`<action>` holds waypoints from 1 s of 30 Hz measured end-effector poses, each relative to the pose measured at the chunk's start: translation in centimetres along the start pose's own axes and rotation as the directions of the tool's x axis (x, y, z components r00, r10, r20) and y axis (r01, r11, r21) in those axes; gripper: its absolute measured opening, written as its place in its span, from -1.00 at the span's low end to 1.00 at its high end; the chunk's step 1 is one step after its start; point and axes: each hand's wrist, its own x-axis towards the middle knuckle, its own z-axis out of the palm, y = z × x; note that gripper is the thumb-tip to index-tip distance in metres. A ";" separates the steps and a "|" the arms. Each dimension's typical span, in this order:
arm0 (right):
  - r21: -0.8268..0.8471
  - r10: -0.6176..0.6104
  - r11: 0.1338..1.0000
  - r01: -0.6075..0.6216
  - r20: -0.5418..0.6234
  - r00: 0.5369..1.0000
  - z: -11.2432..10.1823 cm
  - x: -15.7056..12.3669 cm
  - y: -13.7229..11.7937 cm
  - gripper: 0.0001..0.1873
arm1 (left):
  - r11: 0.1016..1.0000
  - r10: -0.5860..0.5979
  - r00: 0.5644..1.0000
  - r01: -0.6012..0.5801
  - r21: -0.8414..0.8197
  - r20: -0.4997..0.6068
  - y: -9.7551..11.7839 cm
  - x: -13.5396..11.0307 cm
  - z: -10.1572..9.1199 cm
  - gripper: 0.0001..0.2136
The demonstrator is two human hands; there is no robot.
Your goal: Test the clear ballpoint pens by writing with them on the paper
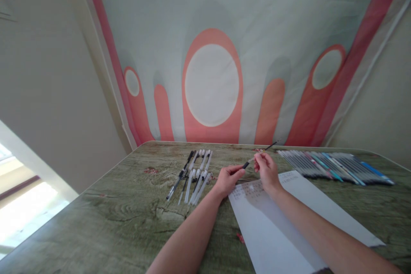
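My left hand [228, 178] and my right hand [266, 170] are both closed on one thin pen [248, 163] held just above the table. The left hand pinches its dark lower end; the right hand grips the middle, and the pen's dark tip sticks up and to the right past my fingers. Under my hands lies a white sheet of paper [289, 222] with small faint marks near its far end.
A group of several white and black pens [194, 174] lies on the green wood-grain table [128, 209] left of my hands. A long row of several pens with coloured parts [334, 166] lies at the right. A patterned cloth hangs behind the table.
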 end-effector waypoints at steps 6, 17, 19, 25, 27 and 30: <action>-0.096 -0.067 0.993 0.068 0.009 0.998 -0.2 -0.2 -0.1 -0.71 | 0.996 0.022 1.000 -0.021 0.088 -0.014 0.4 -0.1 0.1 -0.65; -0.058 -0.025 0.998 0.027 0.022 0.999 -0.2 -0.2 0.0 -0.70 | 0.989 0.032 0.999 -0.031 0.147 -0.008 0.3 -0.2 0.0 -0.65; -0.039 -0.001 0.999 0.002 0.026 1.000 -0.2 -0.2 0.1 -0.69 | 0.988 0.033 0.999 -0.031 0.150 -0.010 0.4 -0.3 0.0 -0.65; -0.070 0.021 0.997 -0.014 0.109 0.994 0.1 -0.8 -0.1 -0.71 | 0.998 0.011 0.999 -0.008 0.066 -0.044 0.3 -0.2 0.1 -0.64; -0.090 0.039 0.996 -0.024 0.168 0.985 0.3 -1.2 -0.3 -0.70 | 1.000 0.015 0.999 -0.014 0.011 -0.049 0.1 -0.1 0.1 -0.63; -0.117 0.052 0.993 -0.025 0.235 0.971 0.6 -1.7 -0.5 -0.68 | 0.998 0.016 0.998 -0.021 -0.067 -0.066 -0.1 0.0 0.1 -0.62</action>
